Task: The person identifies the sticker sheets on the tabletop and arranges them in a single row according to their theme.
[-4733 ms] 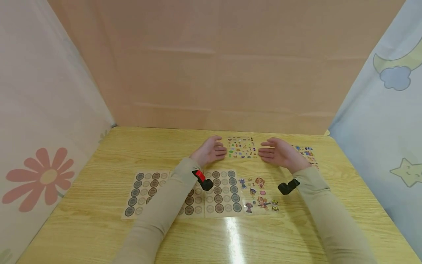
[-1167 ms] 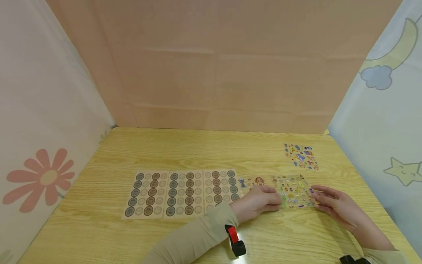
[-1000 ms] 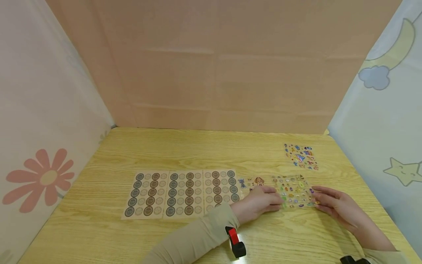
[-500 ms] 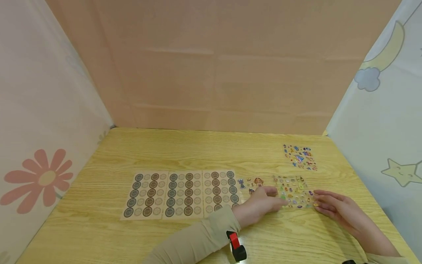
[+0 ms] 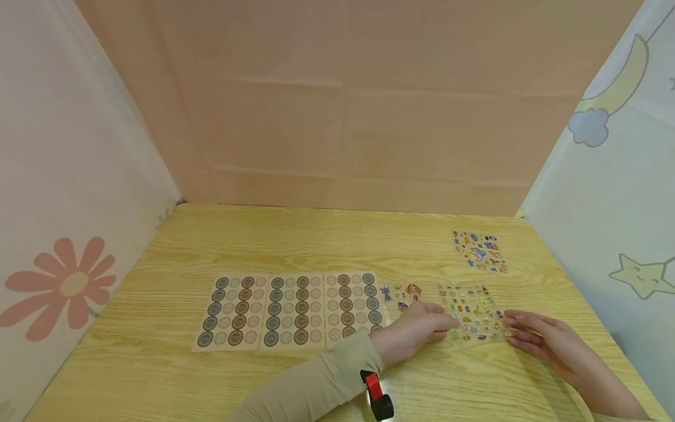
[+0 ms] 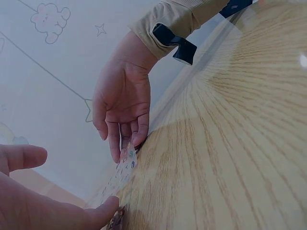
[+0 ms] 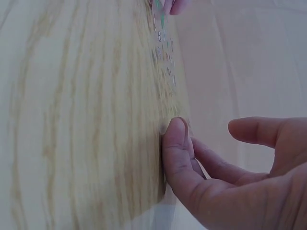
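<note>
A clear sticker sheet [image 5: 474, 314] with small colourful pictures lies on the table at the right. At its left edge my left hand [image 5: 413, 331] rests with relaxed fingers. This hand partly covers another clear sheet with cartoon puppy stickers [image 5: 413, 291]. The fingertips of my right hand [image 5: 556, 347] touch the right edge of the small-picture sheet. In the right wrist view the right thumb [image 7: 254, 130] stands apart from the fingers. The left wrist view shows the sheet [image 6: 123, 168] between both hands, with the left hand [image 6: 48, 203] at its near end.
Three beige sheets of round stickers [image 5: 293, 310] lie side by side in a row left of the puppy sheet. A further clear sticker sheet [image 5: 479, 252] lies at the back right. Printed cloth walls [image 5: 617, 199] stand around the wooden table [image 5: 295, 237].
Both hands have brought the small-picture sheet from the back middle to the right end of the row. In the last half second it has shifted slightly toward me and right.
</note>
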The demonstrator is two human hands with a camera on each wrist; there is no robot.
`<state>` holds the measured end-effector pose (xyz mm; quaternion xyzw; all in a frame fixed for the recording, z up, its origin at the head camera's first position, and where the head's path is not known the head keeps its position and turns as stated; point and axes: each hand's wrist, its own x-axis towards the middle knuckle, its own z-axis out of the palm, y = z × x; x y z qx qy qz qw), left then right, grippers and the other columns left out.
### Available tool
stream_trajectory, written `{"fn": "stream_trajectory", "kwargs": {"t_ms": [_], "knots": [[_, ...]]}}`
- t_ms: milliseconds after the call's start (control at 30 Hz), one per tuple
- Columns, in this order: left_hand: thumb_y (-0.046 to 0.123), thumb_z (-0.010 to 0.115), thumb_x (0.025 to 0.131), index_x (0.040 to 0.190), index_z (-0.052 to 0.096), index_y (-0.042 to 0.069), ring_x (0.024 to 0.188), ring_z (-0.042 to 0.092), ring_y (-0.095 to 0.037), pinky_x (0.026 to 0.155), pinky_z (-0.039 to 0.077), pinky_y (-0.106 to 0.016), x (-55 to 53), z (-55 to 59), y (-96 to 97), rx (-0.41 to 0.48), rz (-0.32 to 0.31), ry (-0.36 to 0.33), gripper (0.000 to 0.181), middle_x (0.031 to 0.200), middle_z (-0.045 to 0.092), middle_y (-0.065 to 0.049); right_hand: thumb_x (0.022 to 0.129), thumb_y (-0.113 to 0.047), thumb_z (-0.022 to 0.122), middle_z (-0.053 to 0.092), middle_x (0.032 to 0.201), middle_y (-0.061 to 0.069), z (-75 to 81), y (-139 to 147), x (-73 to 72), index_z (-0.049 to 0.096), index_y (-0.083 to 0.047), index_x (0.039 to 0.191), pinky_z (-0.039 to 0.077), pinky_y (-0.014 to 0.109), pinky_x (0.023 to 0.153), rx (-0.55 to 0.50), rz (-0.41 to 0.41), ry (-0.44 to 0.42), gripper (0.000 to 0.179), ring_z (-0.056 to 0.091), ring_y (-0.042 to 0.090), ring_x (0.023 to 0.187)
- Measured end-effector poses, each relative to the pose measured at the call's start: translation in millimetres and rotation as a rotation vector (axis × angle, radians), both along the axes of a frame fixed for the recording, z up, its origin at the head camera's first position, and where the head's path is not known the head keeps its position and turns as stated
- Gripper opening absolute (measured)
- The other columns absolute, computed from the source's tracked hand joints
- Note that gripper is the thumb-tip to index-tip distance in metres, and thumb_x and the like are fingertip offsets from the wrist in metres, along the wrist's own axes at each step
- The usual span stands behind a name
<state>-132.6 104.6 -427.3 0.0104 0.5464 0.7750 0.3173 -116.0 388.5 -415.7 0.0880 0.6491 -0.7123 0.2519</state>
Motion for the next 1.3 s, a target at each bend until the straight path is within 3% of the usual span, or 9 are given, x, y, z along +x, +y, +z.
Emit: {"fn": "stream_trajectory", "kwargs": {"t_ms": [133, 233, 367, 633, 967, 1300], "knots": [[0.008, 0.060, 0.091, 0.119, 0.056, -0.011, 0.114, 0.054, -0.032, 0.098, 0.047, -0.043, 0.9, 1.9, -0.3, 0.048, 0.022, -0.051, 0.034, 0.120, 0.056, -0.016, 0.105, -0.020, 0.041, 0.065, 0.110, -0.005, -0.3, 0.6, 0.0, 0.069, -0.022, 0.107, 0.052, 0.034, 0.091, -0.028, 0.030, 0.007, 0.029, 0.064, 0.015, 0.100], [0.012, 0.057, 0.093, 0.132, 0.046, -0.009, 0.115, 0.053, -0.038, 0.098, 0.047, -0.046, 1.5, 4.5, 0.2, 0.066, 0.061, -0.103, 0.045, 0.124, 0.053, -0.021, 0.105, -0.020, 0.040, 0.065, 0.110, -0.004, -0.2, 0.4, -0.1, 0.069, -0.022, 0.107, 0.052, 0.034, 0.091, -0.027, 0.029, 0.013, 0.029, 0.064, 0.015, 0.100], [0.016, 0.053, 0.096, 0.137, 0.040, -0.008, 0.115, 0.052, -0.043, 0.097, 0.046, -0.049, 1.9, 5.7, 0.6, 0.080, 0.088, -0.132, 0.049, 0.127, 0.049, -0.027, 0.105, -0.021, 0.040, 0.065, 0.110, -0.004, 0.3, 0.3, 0.0, 0.068, -0.022, 0.107, 0.052, 0.034, 0.091, -0.011, 0.019, 0.011, 0.028, 0.064, 0.015, 0.100], [0.020, 0.049, 0.096, 0.135, 0.045, -0.002, 0.113, 0.051, -0.046, 0.097, 0.045, -0.053, 2.4, 2.2, 2.6, 0.088, 0.129, -0.117, 0.046, 0.125, 0.049, -0.028, 0.105, -0.024, 0.039, 0.064, 0.110, -0.005, 1.1, 0.0, -0.6, 0.067, -0.022, 0.109, 0.053, 0.034, 0.090, 0.016, 0.039, 0.004, 0.029, 0.064, 0.014, 0.101], [0.027, 0.051, 0.094, 0.135, 0.043, -0.002, 0.110, 0.054, -0.043, 0.096, 0.047, -0.051, 2.3, 2.7, 4.2, 0.063, 0.159, -0.105, 0.051, 0.122, 0.053, -0.027, 0.106, -0.020, 0.034, 0.064, 0.114, -0.005, 2.9, 2.2, -0.2, 0.069, -0.021, 0.111, 0.051, 0.032, 0.094, -0.098, 0.100, 0.004, 0.035, 0.063, 0.014, 0.104], [0.031, 0.048, 0.096, 0.138, 0.039, -0.003, 0.114, 0.051, -0.046, 0.097, 0.045, -0.052, 1.7, 2.6, 1.9, 0.090, 0.169, -0.113, 0.055, 0.124, 0.051, -0.029, 0.106, -0.022, 0.033, 0.064, 0.113, -0.009, 4.5, 3.5, -0.1, 0.069, -0.023, 0.110, 0.051, 0.029, 0.092, -0.083, 0.108, 0.015, 0.036, 0.063, 0.011, 0.103]]}}
